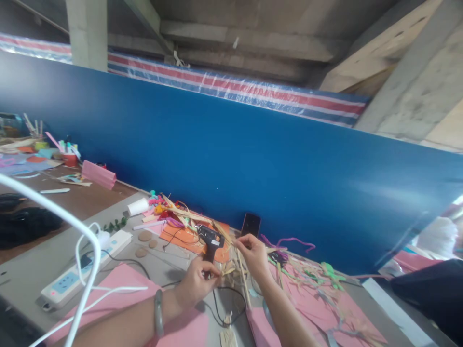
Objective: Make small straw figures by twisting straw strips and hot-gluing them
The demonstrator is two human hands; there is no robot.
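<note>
My right hand pinches a thin straw-coloured strip between thumb and fingers; the strip runs down toward the table. Opposite it, my left hand, with a grey bangle on the wrist, has its fingers curled together; what they hold is too small to make out. Directly behind that hand is a black glue gun, its nozzle toward the left and its lower handle partly hidden by the fingers. Pale dry strips lie tangled between my hands. A small bundle of straw-coloured pieces rests at the near edge.
A power strip and a white cable are on the left. Pink sheets carry scattered strips on the right. A phone leans against the blue partition. Orange paper and craft scraps lie at the back.
</note>
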